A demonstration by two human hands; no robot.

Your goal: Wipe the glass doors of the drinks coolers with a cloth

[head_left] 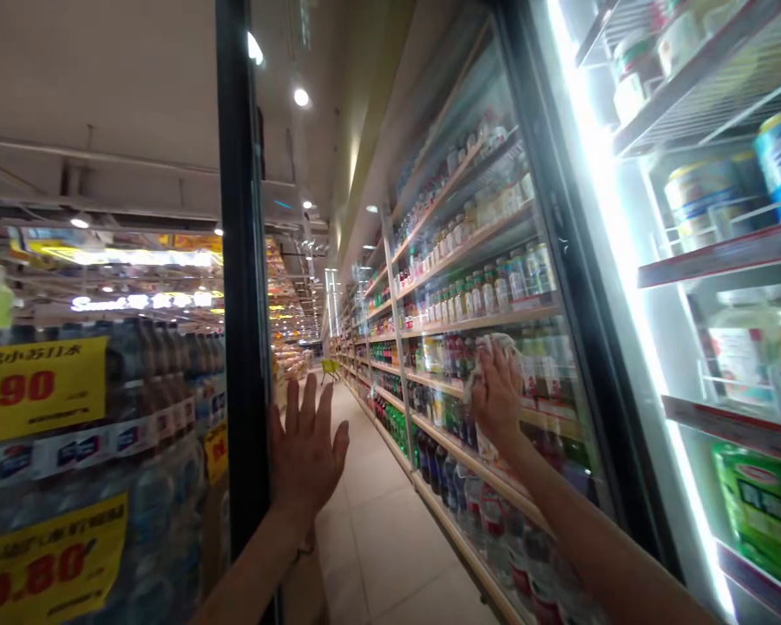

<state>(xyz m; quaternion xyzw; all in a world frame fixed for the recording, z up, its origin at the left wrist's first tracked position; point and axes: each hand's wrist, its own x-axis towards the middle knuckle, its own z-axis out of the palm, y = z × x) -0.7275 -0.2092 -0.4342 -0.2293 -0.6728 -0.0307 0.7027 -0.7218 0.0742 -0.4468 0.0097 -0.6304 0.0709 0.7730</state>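
Observation:
A glass cooler door (370,469) with a black frame stands swung out in front of me. My left hand (307,447) lies flat against the glass beside the frame's outer edge, fingers spread. Farther right, my right hand (496,395) presses a pale, crumpled cloth (506,345) to the glass. The cloth shows above and beside the fingers; the rest is under the hand. Shelves of bottles appear in the glass, though I cannot tell how much of that is reflection.
At right is the lit cooler with wire shelves (703,104), cans, bottles and a green pack (764,508). Stacked bottled water (156,486) with yellow price signs (39,386) stands at left, close beyond the door's black frame (242,286).

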